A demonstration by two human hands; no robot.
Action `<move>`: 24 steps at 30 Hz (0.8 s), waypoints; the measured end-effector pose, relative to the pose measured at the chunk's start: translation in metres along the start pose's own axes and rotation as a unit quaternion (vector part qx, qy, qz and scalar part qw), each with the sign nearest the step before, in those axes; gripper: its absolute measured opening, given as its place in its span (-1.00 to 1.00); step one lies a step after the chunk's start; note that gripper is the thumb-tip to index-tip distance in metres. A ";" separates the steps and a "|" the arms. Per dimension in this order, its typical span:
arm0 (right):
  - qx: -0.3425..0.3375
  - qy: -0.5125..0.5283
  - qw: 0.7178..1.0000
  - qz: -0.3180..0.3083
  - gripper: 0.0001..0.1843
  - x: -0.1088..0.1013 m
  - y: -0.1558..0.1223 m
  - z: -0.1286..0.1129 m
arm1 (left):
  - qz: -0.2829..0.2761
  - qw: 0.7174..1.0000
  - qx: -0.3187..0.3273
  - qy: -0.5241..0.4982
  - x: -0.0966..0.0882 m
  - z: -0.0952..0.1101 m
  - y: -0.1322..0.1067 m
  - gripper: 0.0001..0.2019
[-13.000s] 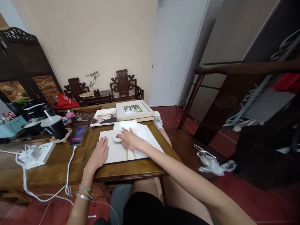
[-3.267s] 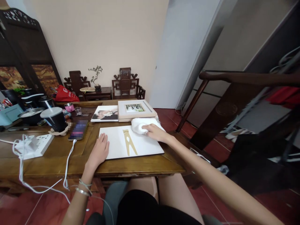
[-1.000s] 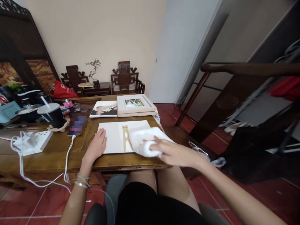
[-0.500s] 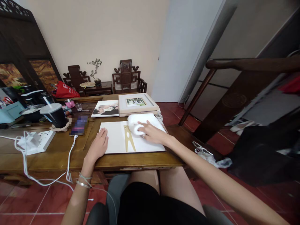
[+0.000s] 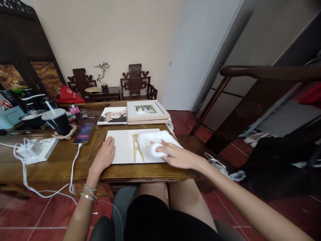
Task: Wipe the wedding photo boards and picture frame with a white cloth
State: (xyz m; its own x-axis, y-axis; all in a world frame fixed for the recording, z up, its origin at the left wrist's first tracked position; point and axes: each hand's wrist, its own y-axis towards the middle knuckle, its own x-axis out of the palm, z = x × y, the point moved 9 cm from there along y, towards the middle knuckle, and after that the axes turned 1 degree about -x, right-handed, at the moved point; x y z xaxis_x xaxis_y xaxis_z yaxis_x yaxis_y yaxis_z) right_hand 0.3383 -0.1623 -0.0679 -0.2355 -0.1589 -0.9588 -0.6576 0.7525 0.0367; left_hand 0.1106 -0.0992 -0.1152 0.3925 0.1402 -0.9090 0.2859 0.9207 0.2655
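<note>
A white board (image 5: pixel 122 147) with a gold clothespin-shaped stand (image 5: pixel 136 149) lies flat on the wooden table (image 5: pixel 57 164) in front of me. My left hand (image 5: pixel 105 156) rests flat on the board's left edge, fingers stretched out. My right hand (image 5: pixel 177 155) presses a bunched white cloth (image 5: pixel 152 145) onto the board's right half, fingers curled over the cloth.
Behind the board lie a framed photo (image 5: pixel 145 110) and a photo print (image 5: pixel 112 115). To the left are a phone (image 5: pixel 84 133) on a white cable, a black lidded cup (image 5: pixel 56 121) and a white power strip (image 5: pixel 37 149). A dark wooden chair (image 5: pixel 250 100) stands at the right.
My right hand has drawn the cloth from the board's far right corner back toward me along the right half. The left hand has stayed on the board's left edge.
</note>
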 end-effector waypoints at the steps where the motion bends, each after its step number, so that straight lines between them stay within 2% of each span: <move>1: 0.008 -0.008 1.000 0.011 -0.66 0.000 0.016 0.011 | 0.002 1.000 0.001 -0.002 0.000 0.000 0.000 -0.50; 5: 0.043 -0.026 0.997 0.054 -0.63 0.000 0.076 0.041 | -0.005 1.000 0.000 -0.005 -0.001 0.000 0.000 -0.49; 7: 0.057 -0.026 0.996 0.062 -0.62 0.004 0.092 0.043 | -0.011 1.000 -0.004 -0.002 -0.002 0.000 0.000 -0.49; 9: 0.061 -0.029 0.996 0.065 -0.59 0.009 0.095 0.036 | -0.016 1.000 -0.005 0.004 -0.002 0.001 0.001 -0.48; 12: 0.027 -0.044 0.997 0.055 -0.56 0.019 0.076 0.008 | -0.021 1.000 -0.004 0.010 0.000 0.002 0.001 -0.48; 19: -0.067 -0.054 0.996 0.002 -0.63 0.029 -0.011 -0.065 | -0.016 1.000 -0.004 0.007 0.003 0.001 0.001 -0.49; 22: -0.096 -0.039 0.995 -0.013 -0.64 0.027 -0.020 -0.073 | -0.014 1.000 0.001 0.006 0.003 0.001 0.001 -0.50; 24: -0.100 -0.034 0.994 -0.004 -0.64 0.024 -0.010 -0.066 | -0.011 1.000 0.002 0.004 0.003 0.000 0.001 -0.50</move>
State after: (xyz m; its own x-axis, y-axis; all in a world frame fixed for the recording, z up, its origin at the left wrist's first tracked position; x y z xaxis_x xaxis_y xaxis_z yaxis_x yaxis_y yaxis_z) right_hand 0.2915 -0.2160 -0.0726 -0.1855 -0.1155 -0.9758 -0.7895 0.6088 0.0780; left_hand 0.1124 -0.0982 -0.1174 0.3786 0.1231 -0.9173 0.2984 0.9219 0.2469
